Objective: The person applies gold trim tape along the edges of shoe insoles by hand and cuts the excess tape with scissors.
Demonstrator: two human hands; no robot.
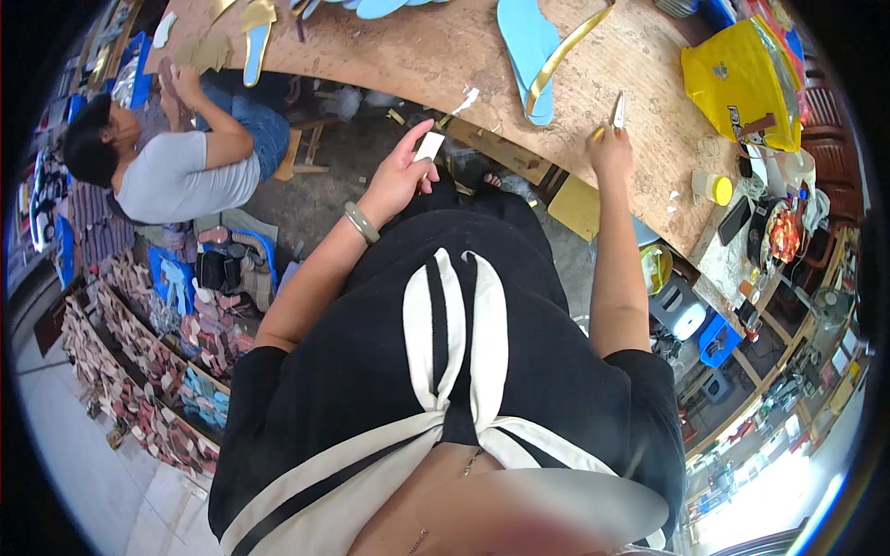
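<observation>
The left hand point(400, 171) is pinched shut on a small white piece point(429, 145), thumb and fingers together on it, held in the air off the near edge of the worktop point(445, 56). The right hand point(610, 148) is closed round a slim blade-like tool point(618, 110) with a yellowish handle, its tip up, right at the near edge of the worktop. What the white piece is made of I cannot tell.

Judging from how things lie, the work looks part-way through: a blue sole point(528, 51) lies flat near the middle of the worktop with a gold strap point(567, 46) curving across it, not visibly fixed down, while white scraps point(466, 98) sit at the near edge.

Counted: one white piece in hand, one tool, one blue sole with one gold strap. More blue soles show at the far edge, cut off by the picture, so their number is uncertain; one gold-topped sole point(257, 32) lies toward the far left corner. One yellow bag point(737, 83) rests at the right end, with one small yellow-capped jar point(714, 188) near it.

Another person point(176, 157) in a grey top sits by the left end, handling something small. Rows of stacked soles point(139, 371) fill racks on the floor at the left
</observation>
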